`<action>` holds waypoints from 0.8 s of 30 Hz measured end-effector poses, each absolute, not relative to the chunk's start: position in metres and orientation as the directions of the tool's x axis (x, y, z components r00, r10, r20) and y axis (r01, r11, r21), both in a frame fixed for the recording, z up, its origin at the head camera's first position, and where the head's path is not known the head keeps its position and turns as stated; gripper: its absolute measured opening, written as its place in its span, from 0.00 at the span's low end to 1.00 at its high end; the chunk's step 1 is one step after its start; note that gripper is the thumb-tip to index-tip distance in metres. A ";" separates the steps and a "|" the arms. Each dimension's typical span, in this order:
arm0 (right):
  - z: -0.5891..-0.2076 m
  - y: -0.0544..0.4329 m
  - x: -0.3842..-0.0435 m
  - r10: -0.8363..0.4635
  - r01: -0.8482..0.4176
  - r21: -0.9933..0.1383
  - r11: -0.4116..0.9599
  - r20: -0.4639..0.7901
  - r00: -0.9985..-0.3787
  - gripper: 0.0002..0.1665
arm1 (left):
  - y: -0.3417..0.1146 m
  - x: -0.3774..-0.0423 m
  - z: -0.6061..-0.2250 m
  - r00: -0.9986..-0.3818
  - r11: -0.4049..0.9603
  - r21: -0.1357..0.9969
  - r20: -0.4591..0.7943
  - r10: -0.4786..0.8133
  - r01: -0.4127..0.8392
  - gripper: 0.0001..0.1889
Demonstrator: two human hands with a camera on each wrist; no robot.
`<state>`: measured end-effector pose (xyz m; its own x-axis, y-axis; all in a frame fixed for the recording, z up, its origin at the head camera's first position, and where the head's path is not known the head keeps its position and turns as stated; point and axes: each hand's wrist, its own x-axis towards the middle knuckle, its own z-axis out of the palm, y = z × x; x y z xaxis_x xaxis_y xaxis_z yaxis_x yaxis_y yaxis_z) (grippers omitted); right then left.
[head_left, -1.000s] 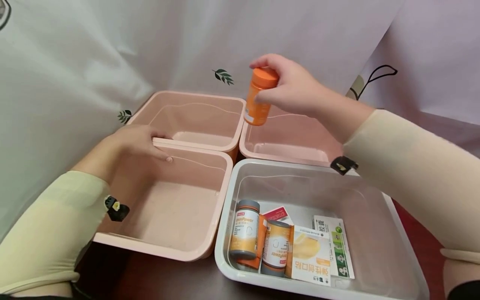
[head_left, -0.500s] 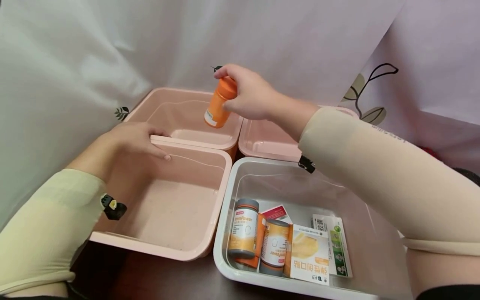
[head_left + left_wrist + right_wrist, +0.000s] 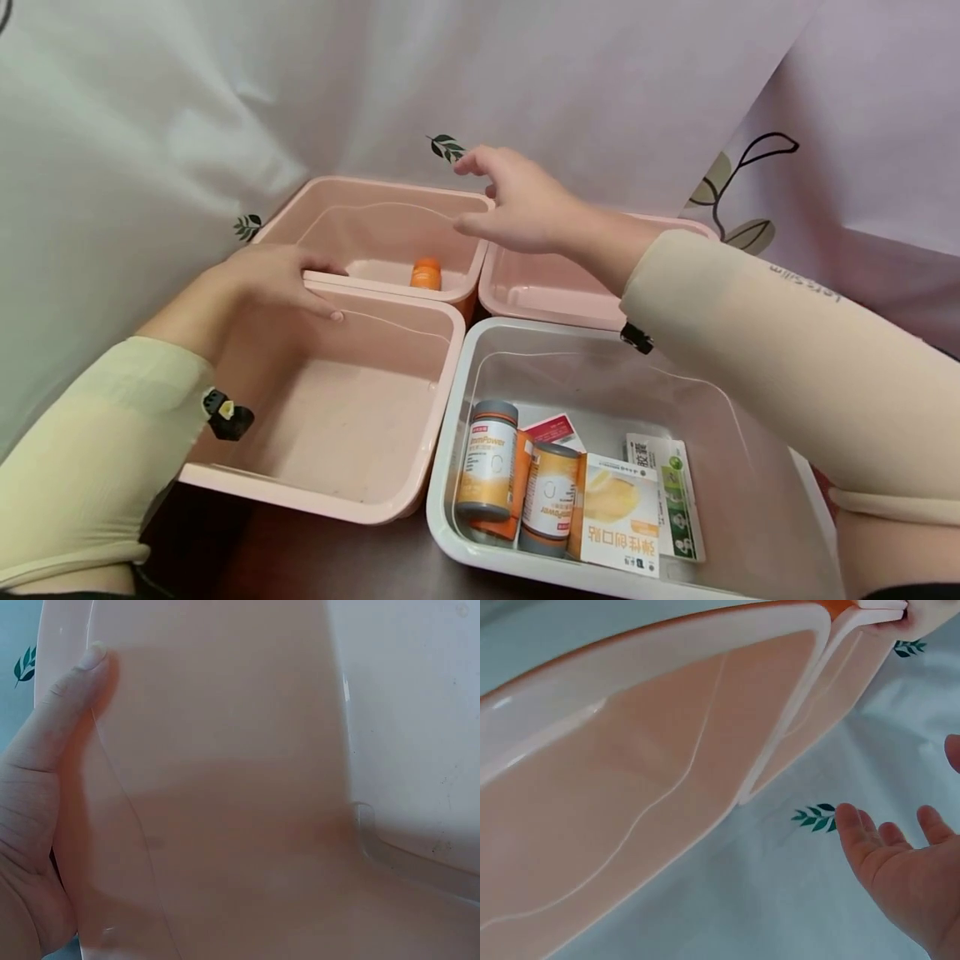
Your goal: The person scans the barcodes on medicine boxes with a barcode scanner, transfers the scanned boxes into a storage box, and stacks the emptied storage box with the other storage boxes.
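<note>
In the head view my left hand (image 3: 262,279) grips the adjoining rims of two pink bins, its thumb (image 3: 86,671) down inside the front left bin (image 3: 360,417) and its fingers over the back left bin (image 3: 375,185). My right hand (image 3: 521,200) hovers above the back bins with fingers spread and nothing in them. An orange bottle (image 3: 427,273) with an orange cap is inside the back left bin, its lower part hidden by the near rim. The right wrist view shows the right hand's fingers (image 3: 855,832) apart, beside the bins.
A white bin (image 3: 444,492) at front right holds two grey-capped bottles (image 3: 489,458), a bandage box (image 3: 621,512), a green and white box (image 3: 678,500) and other packs. Behind it stands another pink bin (image 3: 555,287). White patterned cloth (image 3: 360,92) hangs behind the bins.
My right hand carried the orange bottle left over the back left bin and let it go; the bottle is now inside. The hand has since drawn back slightly right. My left hand stayed put.
</note>
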<state>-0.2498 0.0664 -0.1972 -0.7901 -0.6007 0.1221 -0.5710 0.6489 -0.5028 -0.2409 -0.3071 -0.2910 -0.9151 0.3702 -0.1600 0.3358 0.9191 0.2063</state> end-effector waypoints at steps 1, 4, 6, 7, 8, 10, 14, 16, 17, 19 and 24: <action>-0.197 0.069 -0.249 -0.608 -0.577 -0.496 0.649 0.118 -0.785 0.39 | -0.308 -0.241 -0.291 -0.916 0.919 0.207 -0.157 0.370 0.336 0.42; -0.197 0.077 -0.247 -0.629 -0.593 -0.481 0.646 0.106 -0.770 0.38 | -0.309 -0.240 -0.292 -0.918 0.921 0.198 -0.150 0.367 0.336 0.42; -0.199 0.084 -0.243 -0.635 -0.600 -0.478 0.642 0.108 -0.765 0.36 | -0.309 -0.240 -0.292 -0.919 0.922 0.196 -0.146 0.365 0.335 0.42; -0.201 0.087 -0.241 -0.639 -0.604 -0.482 0.634 0.114 -0.761 0.36 | -0.310 -0.239 -0.292 -0.921 0.923 0.195 -0.145 0.362 0.332 0.42; -0.204 0.090 -0.239 -0.643 -0.611 -0.486 0.625 0.123 -0.756 0.35 | -0.310 -0.238 -0.291 -0.922 0.925 0.191 -0.145 0.358 0.329 0.42; -0.213 0.095 -0.234 -0.648 -0.624 -0.501 0.600 0.152 -0.746 0.32 | -0.310 -0.237 -0.291 -0.924 0.928 0.186 -0.149 0.352 0.323 0.42; -0.236 0.103 -0.223 -0.638 -0.640 -0.578 0.505 0.249 -0.729 0.25 | -0.313 -0.236 -0.289 -0.926 0.932 0.172 -0.152 0.344 0.318 0.42; -0.245 0.106 -0.216 -0.621 -0.645 -0.617 0.452 0.301 -0.723 0.22 | -0.314 -0.236 -0.288 -0.926 0.932 0.172 -0.152 0.344 0.318 0.42; -0.249 0.108 -0.213 -0.614 -0.646 -0.632 0.428 0.321 -0.721 0.21 | -0.314 -0.236 -0.287 -0.926 0.932 0.173 -0.153 0.345 0.318 0.42; -0.256 0.109 -0.205 -0.604 -0.653 -0.647 0.394 0.354 -0.714 0.19 | -0.314 -0.236 -0.288 -0.924 0.930 0.177 -0.154 0.350 0.323 0.42; -0.273 0.113 -0.184 -0.566 -0.669 -0.673 0.315 0.433 -0.701 0.16 | -0.314 -0.234 -0.290 -0.922 0.926 0.188 -0.153 0.356 0.327 0.41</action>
